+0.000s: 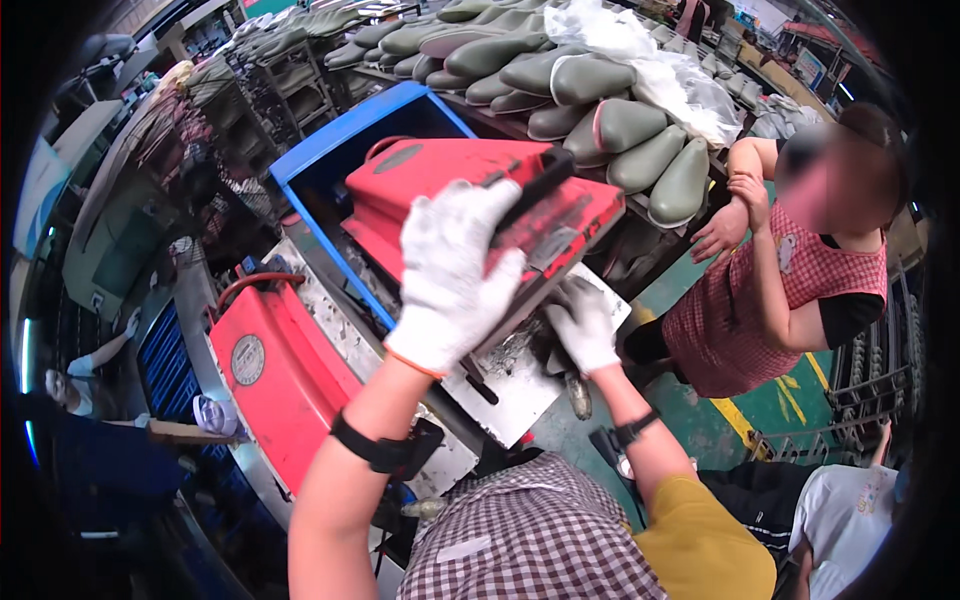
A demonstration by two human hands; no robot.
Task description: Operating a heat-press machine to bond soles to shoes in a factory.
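Observation:
My left hand (455,270), in a white glove with an orange band at the wrist, is at the black handle (537,187) of a raised, tilted red machine lid (440,175). Its fingers curl over the near end of the handle, the thumb stretched along the lid's front. My right hand (585,325), also gloved, is blurred below the lid's right edge, over a white worktop (515,405). A dark object beside its fingers is too unclear to name. Below that hand, a worn knob-like grip (578,395) sticks out.
A second red machine lid (280,370) lies at the left. Behind stands a blue bin (350,125), with olive-green boots (590,80) piled beyond it under clear plastic. A person in a red checked apron (735,315) stands at the right; another person's pale shirt (855,515) shows lower right.

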